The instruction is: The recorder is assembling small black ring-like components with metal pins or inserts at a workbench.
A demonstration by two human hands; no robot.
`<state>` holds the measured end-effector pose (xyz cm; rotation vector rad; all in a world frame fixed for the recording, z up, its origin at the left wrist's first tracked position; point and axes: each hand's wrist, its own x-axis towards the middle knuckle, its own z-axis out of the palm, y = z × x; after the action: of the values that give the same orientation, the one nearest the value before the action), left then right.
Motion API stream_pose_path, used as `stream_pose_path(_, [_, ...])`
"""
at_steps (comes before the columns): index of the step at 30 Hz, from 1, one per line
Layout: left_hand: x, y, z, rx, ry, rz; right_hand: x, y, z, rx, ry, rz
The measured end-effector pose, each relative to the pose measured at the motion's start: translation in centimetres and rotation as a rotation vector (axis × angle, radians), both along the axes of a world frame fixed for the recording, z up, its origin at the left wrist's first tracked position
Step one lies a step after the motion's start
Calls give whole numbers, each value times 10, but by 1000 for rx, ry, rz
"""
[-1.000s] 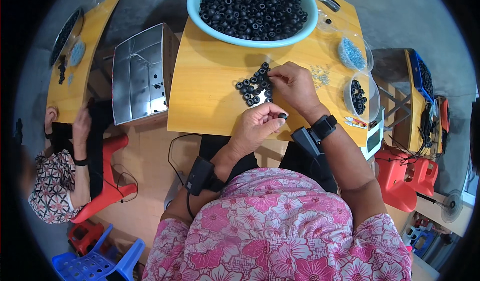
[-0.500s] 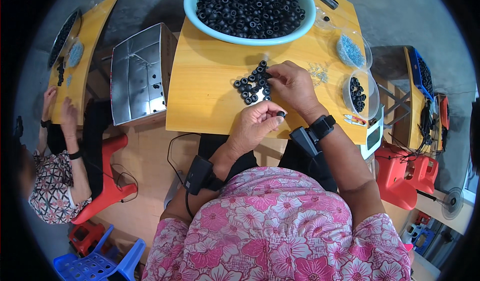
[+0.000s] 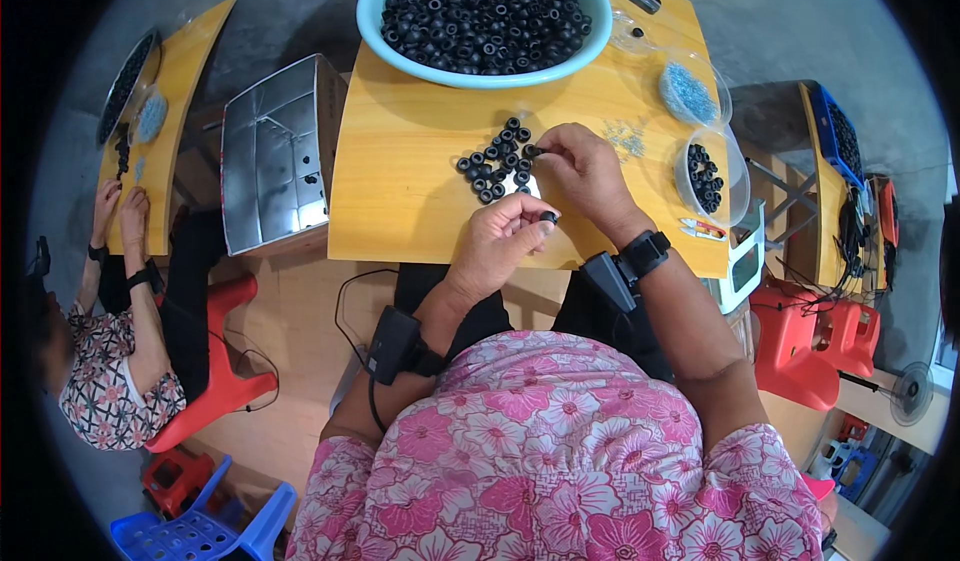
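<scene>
My left hand point(image 3: 500, 241) is closed in a pinch on a small black ring point(image 3: 548, 217), just above the table's front edge. Thumb and index finger of my right hand point(image 3: 592, 173) meet at another black ring point(image 3: 532, 151) on the right side of a loose pile. That pile of black rings point(image 3: 487, 169) lies on the yellow table point(image 3: 400, 196), in front of both hands. The rings are thick and bead-like, with holes through their middles. My right palm and curled fingers are partly hidden from above.
A blue basin point(image 3: 485, 81) full of black rings stands at the back. To the right are tiny clear pieces point(image 3: 626, 138), a bowl of bluish pieces point(image 3: 690, 94), a tub of rings point(image 3: 704, 179) and small snips point(image 3: 703, 229). An open box point(image 3: 275, 156) and a co-worker point(image 3: 120, 371) are left.
My right fingertips have drawn slightly right, with a black ring now showing at them. My left hand keeps its ring and has risen a little. The whole view has shifted slightly.
</scene>
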<state>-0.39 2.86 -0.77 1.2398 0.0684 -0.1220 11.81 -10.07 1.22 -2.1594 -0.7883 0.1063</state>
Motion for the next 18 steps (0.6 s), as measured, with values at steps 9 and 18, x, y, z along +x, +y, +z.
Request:
stream_pose_path(9, [2, -1, 4, 17, 25, 38, -26, -34, 3, 453, 712, -167])
stream_pose_path(18, [5, -17, 0, 123, 28, 156, -33, -44, -19, 387, 450, -244])
